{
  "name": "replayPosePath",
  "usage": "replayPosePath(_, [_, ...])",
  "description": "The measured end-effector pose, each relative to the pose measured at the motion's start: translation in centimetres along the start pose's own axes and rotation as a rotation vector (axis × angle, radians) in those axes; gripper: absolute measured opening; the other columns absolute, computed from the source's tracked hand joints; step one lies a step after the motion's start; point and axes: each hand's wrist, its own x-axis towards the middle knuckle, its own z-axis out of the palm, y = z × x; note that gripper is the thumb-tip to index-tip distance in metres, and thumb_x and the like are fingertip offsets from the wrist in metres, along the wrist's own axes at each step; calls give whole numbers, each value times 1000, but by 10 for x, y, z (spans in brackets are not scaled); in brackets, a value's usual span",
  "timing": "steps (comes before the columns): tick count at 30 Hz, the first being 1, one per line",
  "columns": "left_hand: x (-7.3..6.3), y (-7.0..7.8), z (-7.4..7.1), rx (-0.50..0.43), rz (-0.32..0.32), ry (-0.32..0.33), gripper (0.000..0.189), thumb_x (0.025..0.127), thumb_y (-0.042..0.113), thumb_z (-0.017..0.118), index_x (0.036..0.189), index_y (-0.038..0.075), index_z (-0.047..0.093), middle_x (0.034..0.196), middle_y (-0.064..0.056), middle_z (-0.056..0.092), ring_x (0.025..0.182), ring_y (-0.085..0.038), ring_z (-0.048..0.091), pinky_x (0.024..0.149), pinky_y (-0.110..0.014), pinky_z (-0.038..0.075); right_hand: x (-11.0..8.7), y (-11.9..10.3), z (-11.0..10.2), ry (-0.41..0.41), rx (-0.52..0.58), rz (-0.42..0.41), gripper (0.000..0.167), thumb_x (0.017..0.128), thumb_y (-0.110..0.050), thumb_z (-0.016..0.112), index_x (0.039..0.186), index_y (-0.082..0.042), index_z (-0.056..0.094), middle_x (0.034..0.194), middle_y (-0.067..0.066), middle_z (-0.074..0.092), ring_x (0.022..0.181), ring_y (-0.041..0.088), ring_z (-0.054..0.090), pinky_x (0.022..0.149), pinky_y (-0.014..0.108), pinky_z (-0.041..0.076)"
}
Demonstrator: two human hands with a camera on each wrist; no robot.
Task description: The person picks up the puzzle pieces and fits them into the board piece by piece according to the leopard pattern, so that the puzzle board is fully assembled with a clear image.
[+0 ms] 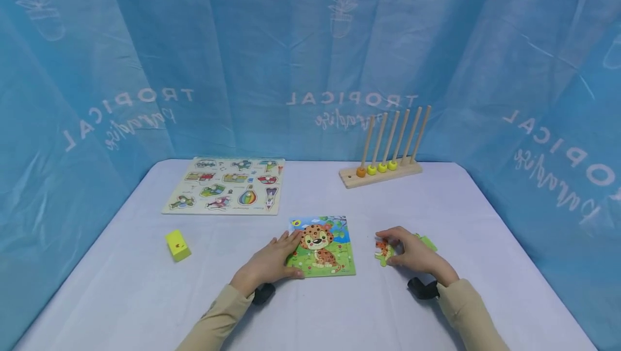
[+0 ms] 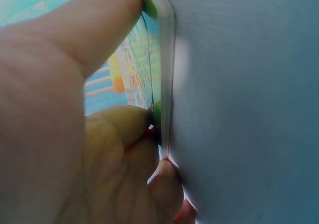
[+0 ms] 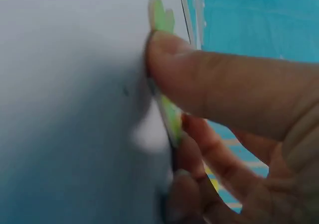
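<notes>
A square puzzle board (image 1: 339, 256) with a spotted leopard cub on green grass lies flat in the middle of the table. My left hand (image 1: 273, 262) rests on its left side, fingers reaching over the upper left part and thumb by the lower edge. The left wrist view shows the board's pale edge (image 2: 168, 84) close to the thumb and fingers. To the right of the board, my right hand (image 1: 412, 251) pinches a puzzle piece (image 1: 383, 248) with orange spotted and green print. In the right wrist view this piece (image 3: 172, 118) stands edge-on between thumb and fingers.
Partly behind the right hand lies another green piece (image 1: 428, 242). A yellow block (image 1: 178, 246) stands at left. Farther back are a vehicle peg board (image 1: 233, 186) and a wooden rack (image 1: 405, 170) with upright rods and beads. Blue curtains (image 1: 291, 60) surround the table.
</notes>
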Motion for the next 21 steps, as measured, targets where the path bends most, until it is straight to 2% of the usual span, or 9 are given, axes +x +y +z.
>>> replayPosePath(3, [1, 0, 1, -5, -1, 2, 91, 83, 44, 72, 152, 3, 28, 161, -13, 24, 149, -36, 18, 123, -53, 20, 20, 2, 0, 47, 3, 60, 57, 75, -8, 82, 128, -8, 60, 115, 11, 58, 94, 20, 48, 78, 31, 45])
replayPosePath(6, [1, -1, 1, -2, 1, -4, 91, 83, 44, 72, 152, 4, 27, 161, -12, 24, 150, -35, 18, 123, -53, 20, 39, 5, 2, 104, 22, 149, 48, 77, -14, 82, 121, -6, 63, 104, 10, 58, 88, 20, 48, 73, 29, 41])
replayPosePath(10, [1, -2, 2, 1, 13, -11, 92, 84, 44, 72, 152, 3, 26, 161, -13, 23, 150, -36, 18, 122, -54, 20, 48, 7, 5, 159, 19, 228, 33, 81, -23, 79, 108, -8, 66, 97, 7, 62, 82, 18, 50, 68, 26, 41])
replayPosePath(12, [1, -2, 2, 5, 15, -12, 92, 84, 43, 72, 152, 3, 26, 161, -13, 23, 149, -36, 18, 122, -54, 20, 48, 8, 5, 181, 35, 241, 28, 85, -24, 74, 106, -7, 67, 94, 6, 63, 78, 16, 52, 65, 24, 43])
replayPosePath(15, [1, -3, 1, 11, 13, -5, 92, 83, 44, 72, 152, 3, 27, 161, -13, 24, 149, -36, 18, 122, -54, 21, 47, 9, 4, 208, 180, 259, 25, 93, -22, 65, 111, -5, 67, 88, 6, 64, 69, 13, 55, 58, 24, 47])
replayPosePath(17, [1, -3, 2, 10, 9, -2, 92, 83, 45, 71, 152, 3, 27, 161, -13, 24, 149, -35, 18, 122, -53, 21, 46, 7, 3, 199, 309, 248, 27, 97, -20, 60, 116, -2, 66, 84, 5, 65, 64, 12, 58, 55, 24, 51])
replayPosePath(19, [1, -2, 2, 2, 6, 0, 92, 83, 44, 72, 152, 3, 27, 161, -13, 24, 150, -35, 18, 122, -53, 21, 47, 0, 4, 154, 423, 227, 30, 97, -20, 59, 119, 0, 63, 81, 4, 64, 63, 12, 61, 54, 25, 52])
replayPosePath(21, [2, -2, 2, -1, 2, 0, 92, 83, 45, 72, 152, 3, 27, 161, -13, 24, 150, -35, 17, 122, -53, 20, 47, -9, 8, 77, 468, 182, 32, 97, -22, 60, 120, 0, 62, 80, 3, 64, 63, 11, 62, 52, 25, 53])
